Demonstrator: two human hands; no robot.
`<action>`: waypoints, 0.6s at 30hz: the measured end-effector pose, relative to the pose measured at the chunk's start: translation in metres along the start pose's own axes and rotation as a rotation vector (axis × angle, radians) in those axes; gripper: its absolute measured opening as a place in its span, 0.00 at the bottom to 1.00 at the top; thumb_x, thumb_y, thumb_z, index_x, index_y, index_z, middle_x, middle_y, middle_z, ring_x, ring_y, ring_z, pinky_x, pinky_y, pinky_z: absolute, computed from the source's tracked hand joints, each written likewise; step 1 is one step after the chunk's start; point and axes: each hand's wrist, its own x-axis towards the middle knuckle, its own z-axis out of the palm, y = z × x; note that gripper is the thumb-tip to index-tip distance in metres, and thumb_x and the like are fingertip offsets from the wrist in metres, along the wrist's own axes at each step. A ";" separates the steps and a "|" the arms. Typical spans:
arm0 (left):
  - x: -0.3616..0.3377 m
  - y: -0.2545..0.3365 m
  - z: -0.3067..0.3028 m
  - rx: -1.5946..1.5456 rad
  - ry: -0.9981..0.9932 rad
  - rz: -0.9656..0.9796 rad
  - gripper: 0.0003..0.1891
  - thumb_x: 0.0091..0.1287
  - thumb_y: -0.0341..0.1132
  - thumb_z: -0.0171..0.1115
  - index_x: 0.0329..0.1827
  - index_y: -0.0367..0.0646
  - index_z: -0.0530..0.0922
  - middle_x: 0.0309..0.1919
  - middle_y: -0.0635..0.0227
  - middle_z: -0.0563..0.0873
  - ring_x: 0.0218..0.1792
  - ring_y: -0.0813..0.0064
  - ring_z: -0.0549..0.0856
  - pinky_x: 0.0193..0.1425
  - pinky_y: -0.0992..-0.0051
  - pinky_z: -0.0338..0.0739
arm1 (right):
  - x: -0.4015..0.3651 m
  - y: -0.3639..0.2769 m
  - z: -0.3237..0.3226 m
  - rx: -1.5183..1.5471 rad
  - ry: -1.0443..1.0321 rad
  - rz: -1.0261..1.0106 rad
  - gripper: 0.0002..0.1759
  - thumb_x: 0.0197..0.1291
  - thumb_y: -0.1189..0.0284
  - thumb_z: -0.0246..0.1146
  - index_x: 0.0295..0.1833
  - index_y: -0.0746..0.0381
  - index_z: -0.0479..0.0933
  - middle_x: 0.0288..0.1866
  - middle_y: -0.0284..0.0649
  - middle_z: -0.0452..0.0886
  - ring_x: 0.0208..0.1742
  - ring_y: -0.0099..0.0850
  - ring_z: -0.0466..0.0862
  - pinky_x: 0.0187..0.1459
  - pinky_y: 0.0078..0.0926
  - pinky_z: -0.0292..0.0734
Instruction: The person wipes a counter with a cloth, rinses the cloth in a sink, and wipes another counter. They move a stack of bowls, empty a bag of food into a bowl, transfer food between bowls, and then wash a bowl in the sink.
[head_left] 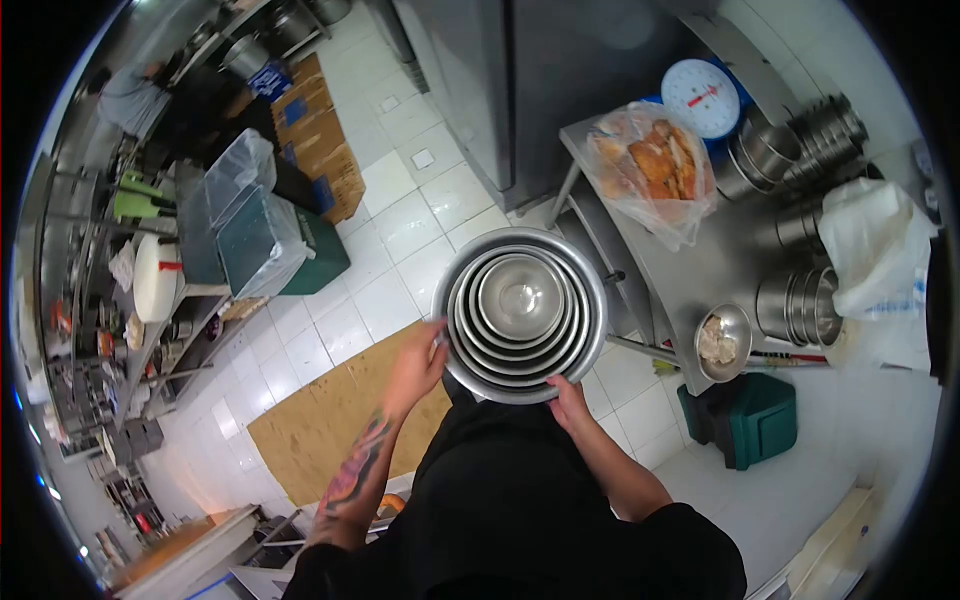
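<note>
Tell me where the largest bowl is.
In the head view, the largest bowl is near the centre, held at its rim by the left hand and right hand.

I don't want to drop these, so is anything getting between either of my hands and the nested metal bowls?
Nothing visible does. Your left hand is at the left rim of the nested metal bowls, and your right hand has its thumb over their near edge. Their underside is hidden.
</note>
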 end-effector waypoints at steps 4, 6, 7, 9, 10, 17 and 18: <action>0.043 -0.031 0.004 0.163 0.136 -0.107 0.19 0.61 0.29 0.63 0.55 0.33 0.74 0.46 0.43 0.81 0.46 0.45 0.82 0.49 0.56 0.79 | -0.012 -0.001 0.033 -0.084 -0.022 -0.010 0.24 0.57 0.81 0.59 0.61 0.65 0.70 0.51 0.42 0.81 0.52 0.38 0.83 0.55 0.38 0.80; 0.046 -0.029 -0.006 0.116 0.174 -0.282 0.14 0.59 0.30 0.64 0.45 0.34 0.73 0.43 0.45 0.80 0.42 0.43 0.81 0.46 0.54 0.77 | -0.016 -0.004 0.051 -0.112 -0.070 -0.046 0.24 0.56 0.81 0.59 0.60 0.65 0.70 0.50 0.42 0.81 0.52 0.37 0.83 0.56 0.37 0.80; 0.042 -0.027 -0.014 0.017 0.180 -0.308 0.14 0.58 0.28 0.65 0.45 0.36 0.73 0.40 0.49 0.79 0.38 0.46 0.81 0.42 0.56 0.76 | -0.014 -0.004 0.057 -0.111 -0.073 -0.071 0.23 0.56 0.81 0.60 0.60 0.65 0.71 0.50 0.42 0.81 0.52 0.37 0.83 0.56 0.36 0.80; 0.032 -0.019 -0.024 -0.130 0.156 -0.316 0.15 0.57 0.27 0.66 0.45 0.38 0.72 0.35 0.53 0.77 0.34 0.50 0.79 0.38 0.59 0.75 | -0.014 -0.010 0.070 -0.100 -0.085 -0.070 0.23 0.56 0.82 0.60 0.59 0.66 0.71 0.51 0.42 0.81 0.52 0.36 0.82 0.56 0.36 0.79; 0.026 -0.017 -0.024 -0.130 0.168 -0.233 0.15 0.57 0.27 0.67 0.45 0.39 0.72 0.33 0.54 0.75 0.33 0.52 0.78 0.38 0.60 0.74 | -0.014 -0.013 0.076 -0.080 -0.096 -0.095 0.23 0.55 0.82 0.60 0.59 0.67 0.72 0.51 0.43 0.81 0.52 0.37 0.83 0.56 0.36 0.79; -0.008 0.012 0.003 -0.581 0.241 -0.230 0.14 0.62 0.29 0.68 0.44 0.37 0.72 0.56 0.53 0.75 0.45 0.67 0.82 0.42 0.74 0.80 | -0.016 -0.019 0.078 -0.024 -0.062 -0.094 0.22 0.57 0.80 0.59 0.59 0.67 0.72 0.50 0.43 0.81 0.53 0.37 0.83 0.57 0.35 0.79; -0.013 0.018 0.006 -0.516 0.216 -0.192 0.13 0.61 0.29 0.68 0.43 0.38 0.72 0.57 0.53 0.75 0.47 0.65 0.81 0.45 0.73 0.79 | -0.018 -0.020 0.077 -0.016 -0.076 -0.092 0.22 0.58 0.81 0.59 0.59 0.67 0.72 0.50 0.43 0.81 0.53 0.37 0.83 0.56 0.35 0.79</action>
